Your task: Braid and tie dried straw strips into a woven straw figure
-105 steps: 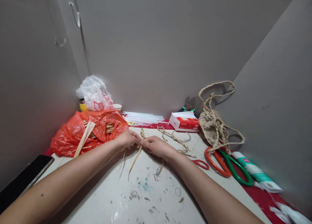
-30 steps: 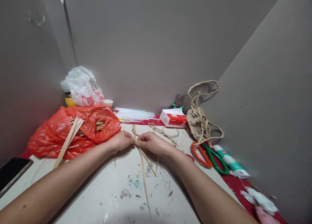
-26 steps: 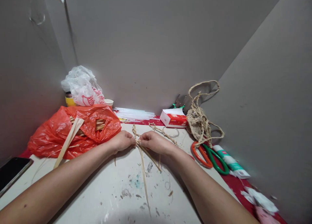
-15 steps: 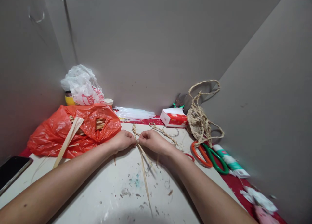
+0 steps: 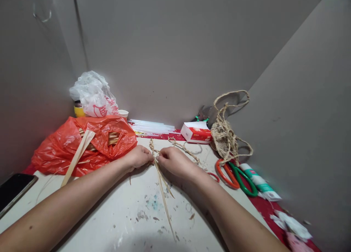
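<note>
Both hands meet over the middle of the white board, pinching a thin braided straw cord point(image 5: 151, 145) where its loose strands begin. My left hand point(image 5: 141, 157) grips it from the left, fingertips closed. My right hand point(image 5: 173, 160) pinches from the right, thumb and forefinger together close to the left fingertips. Beyond the hands, the braided end lies away from me. Loose straw strands point(image 5: 164, 202) trail from the fingers toward me across the board. Another length of braided cord point(image 5: 186, 149) rests behind my right hand.
On the left, a red plastic bag point(image 5: 60, 146) holds straw, with a wide strip point(image 5: 78, 159) leaning out, near a phone point(image 5: 16, 191). At the back stand clear sticks point(image 5: 150, 127) and a red-white box point(image 5: 196, 132). Coiled cord point(image 5: 225, 135), scissors with orange and green handles point(image 5: 244, 182) and a tube point(image 5: 260, 182) lie right.
The right fingers have shifted slightly right and curl closer to the cord. A blurred strand below them now lies still. The left hand has barely moved.
</note>
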The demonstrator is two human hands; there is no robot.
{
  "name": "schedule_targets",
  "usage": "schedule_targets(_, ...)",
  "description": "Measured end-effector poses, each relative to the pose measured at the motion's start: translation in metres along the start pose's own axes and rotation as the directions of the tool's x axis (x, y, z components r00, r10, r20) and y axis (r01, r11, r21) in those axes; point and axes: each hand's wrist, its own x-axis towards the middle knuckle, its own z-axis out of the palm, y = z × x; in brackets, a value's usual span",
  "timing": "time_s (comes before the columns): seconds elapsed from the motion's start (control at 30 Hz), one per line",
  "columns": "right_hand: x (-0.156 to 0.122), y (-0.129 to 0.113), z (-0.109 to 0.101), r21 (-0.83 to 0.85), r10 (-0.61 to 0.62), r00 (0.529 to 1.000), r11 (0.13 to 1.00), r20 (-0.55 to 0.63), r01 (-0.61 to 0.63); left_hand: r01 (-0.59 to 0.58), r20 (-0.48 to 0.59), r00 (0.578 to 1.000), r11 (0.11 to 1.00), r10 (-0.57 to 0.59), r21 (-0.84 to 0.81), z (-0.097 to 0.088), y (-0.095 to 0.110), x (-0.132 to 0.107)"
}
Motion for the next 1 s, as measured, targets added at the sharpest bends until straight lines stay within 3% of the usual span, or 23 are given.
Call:
schedule_targets(0.13, -0.001, -0.006, 0.005, 0.112, -0.031, 0.997, 0.993, 0.072, 0.023, -0.023, 0.027, 0.999, 0.997, 0.025, -0.075, -0.002, -0.002, 0.0)
schedule_targets(0.3, -0.015, -0.029, 0.011, -0.091, -0.004, 0.999, 0.996, 0.052, 0.009, -0.014, 0.065, 0.998, 0.99, 0.023, -0.143, -0.005, 0.0, -0.002)
schedule_targets(0.4, -0.027, -0.041, 0.007, -0.213, -0.08, 0.994, 0.972, 0.078, 0.095, -0.044, 0.083, 0.995, 0.986, 0.058, -0.162, -0.006, 0.0, -0.003)
schedule_targets(0.53, -0.035, -0.037, -0.013, -0.039, -0.225, 0.94, 0.969, 0.257, 0.242, -0.052, 0.146, 0.985, 0.971, 0.088, -0.231, -0.009, -0.004, -0.001)
schedule_targets(0.6, -0.029, -0.026, -0.021, 0.107, -0.201, 0.963, 0.977, 0.177, 0.184, -0.033, 0.169, 0.982, 0.961, 0.082, -0.273, -0.012, -0.005, 0.0)
schedule_targets(0.67, -0.017, -0.012, -0.023, 0.211, -0.099, 0.994, 0.972, -0.039, 0.105, -0.002, 0.194, 0.979, 0.952, 0.064, -0.306, -0.013, -0.005, 0.001)
schedule_targets(0.73, -0.004, -0.001, -0.017, 0.299, -0.007, 0.987, 0.953, -0.164, 0.056, 0.024, 0.22, 0.974, 0.943, 0.053, -0.331, -0.015, -0.004, 0.0)
schedule_targets(0.77, 0.0, 0.001, -0.013, 0.353, 0.019, 0.988, 0.935, -0.151, 0.036, 0.029, 0.231, 0.971, 0.94, 0.054, -0.341, -0.015, -0.003, -0.001)
schedule_targets(0.83, 0.005, 0.001, -0.003, 0.507, 0.046, 0.999, 0.861, -0.007, -0.036, 0.024, 0.242, 0.968, 0.933, 0.068, -0.359, -0.016, -0.001, -0.002)
schedule_targets(0.93, 0.005, -0.004, 0.006, 0.753, 0.007, 0.962, 0.621, 0.272, -0.218, 0.017, 0.247, 0.966, 0.935, 0.076, -0.355, -0.018, 0.0, -0.003)
schedule_targets(1.0, 0.005, -0.006, 0.006, 0.815, -0.019, 0.932, 0.492, 0.361, -0.306, 0.02, 0.25, 0.966, 0.94, 0.069, -0.339, -0.019, -0.001, -0.003)
